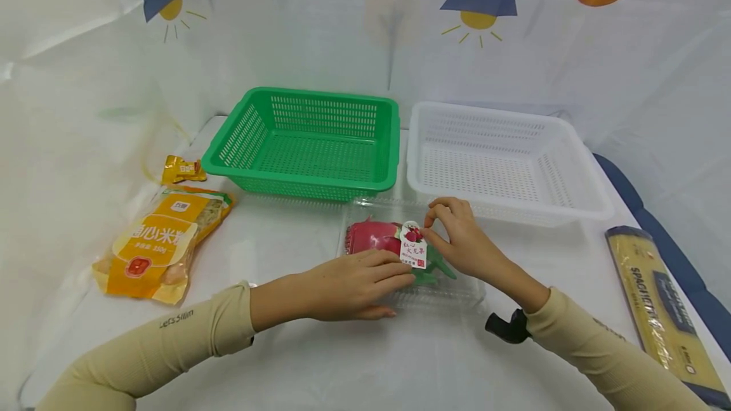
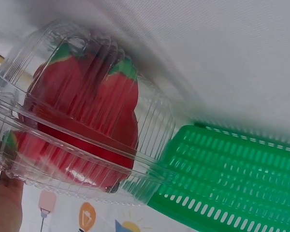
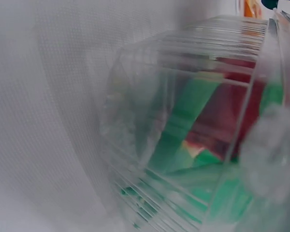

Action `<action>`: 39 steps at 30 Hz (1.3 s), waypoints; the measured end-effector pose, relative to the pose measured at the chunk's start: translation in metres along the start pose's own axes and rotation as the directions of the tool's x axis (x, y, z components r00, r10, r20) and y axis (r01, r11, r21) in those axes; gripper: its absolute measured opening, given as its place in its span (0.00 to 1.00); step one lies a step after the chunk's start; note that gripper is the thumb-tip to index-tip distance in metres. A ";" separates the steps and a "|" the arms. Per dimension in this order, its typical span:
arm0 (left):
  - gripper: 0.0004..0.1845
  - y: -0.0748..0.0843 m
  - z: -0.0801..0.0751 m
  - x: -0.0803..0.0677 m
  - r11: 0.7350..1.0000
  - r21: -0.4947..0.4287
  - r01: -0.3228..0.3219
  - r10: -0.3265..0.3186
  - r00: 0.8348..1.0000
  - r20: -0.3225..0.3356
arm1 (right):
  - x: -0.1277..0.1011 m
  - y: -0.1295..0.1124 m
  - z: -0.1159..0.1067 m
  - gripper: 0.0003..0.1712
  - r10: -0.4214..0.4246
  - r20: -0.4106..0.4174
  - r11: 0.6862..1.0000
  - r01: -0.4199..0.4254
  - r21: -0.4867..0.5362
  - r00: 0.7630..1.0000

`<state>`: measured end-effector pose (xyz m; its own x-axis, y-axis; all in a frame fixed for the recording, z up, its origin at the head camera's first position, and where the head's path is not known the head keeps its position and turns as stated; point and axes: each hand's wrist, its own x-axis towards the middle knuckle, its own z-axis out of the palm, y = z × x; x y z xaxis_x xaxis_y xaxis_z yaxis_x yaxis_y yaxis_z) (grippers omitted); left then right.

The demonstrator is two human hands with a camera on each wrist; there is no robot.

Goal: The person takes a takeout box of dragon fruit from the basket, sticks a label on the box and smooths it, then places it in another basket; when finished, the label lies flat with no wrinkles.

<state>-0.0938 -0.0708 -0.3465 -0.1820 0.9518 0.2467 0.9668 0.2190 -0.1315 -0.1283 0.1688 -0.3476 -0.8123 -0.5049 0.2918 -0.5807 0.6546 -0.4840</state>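
Observation:
A clear plastic clamshell box (image 1: 365, 209) lies on the table in front of me, with a red dragon fruit (image 1: 371, 236) with green leaf tips inside. A white label (image 1: 414, 247) with a red fruit picture and writing is on its lid. My left hand (image 1: 362, 284) rests over the box's near left part, fingers stretched out. At the label's upper right edge, my right hand (image 1: 462, 240) touches the box with bent fingers, thumb and forefinger apart. The left wrist view shows the box (image 2: 157, 111) from the side; in the right wrist view the box (image 3: 130, 96) is blurred.
Behind the box stand a green basket (image 1: 302, 184) and a white basket (image 1: 508, 198). An orange and yellow food bag (image 1: 160, 240) and a small gold packet (image 1: 184, 170) lie at the left. A spaghetti pack (image 1: 657, 297) lies along the right edge.

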 end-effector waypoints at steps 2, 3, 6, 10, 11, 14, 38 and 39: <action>0.27 0.000 0.000 0.000 1.000 0.003 -0.001 0.001 1.000 0.002 | 0.000 0.000 0.001 0.07 0.003 -0.003 1.000 -0.004 -0.005 1.000; 0.27 0.000 0.000 0.000 1.000 0.005 -0.001 0.001 1.000 0.002 | 0.000 0.001 0.001 0.07 0.005 -0.005 1.000 -0.005 -0.009 1.000; 0.27 0.000 0.000 0.000 1.000 0.011 -0.005 0.005 1.000 0.000 | 0.000 0.002 0.003 0.07 0.003 -0.018 1.000 -0.004 -0.028 1.000; 0.27 0.001 0.001 0.000 1.000 0.004 -0.002 0.002 1.000 -0.006 | 0.001 0.005 0.007 0.06 -0.030 -0.032 0.998 0.029 -0.051 0.999; 0.27 0.001 0.001 0.000 1.000 0.002 -0.001 0.001 1.000 -0.007 | 0.001 0.005 0.008 0.06 -0.041 -0.034 0.998 0.039 -0.052 0.999; 0.27 0.001 0.001 0.000 1.000 -0.004 -0.002 0.001 1.000 -0.011 | 0.001 0.005 0.009 0.06 -0.066 -0.038 0.997 0.064 -0.045 0.997; 0.27 -0.011 -0.014 -0.013 0.995 -0.086 0.055 -0.057 0.998 -0.018 | -0.009 0.001 -0.006 0.22 0.094 0.036 0.995 -0.093 -0.022 0.995; 0.27 -0.013 -0.017 -0.016 0.991 -0.111 0.079 -0.081 0.996 -0.020 | -0.010 0.001 -0.008 0.22 0.103 0.034 0.995 -0.102 -0.019 0.994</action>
<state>-0.1007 -0.0925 -0.3321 -0.2565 0.9263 0.2762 0.9634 0.2679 -0.0039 -0.1215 0.1790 -0.3448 -0.8656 -0.4535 0.2125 -0.4954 0.7134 -0.4956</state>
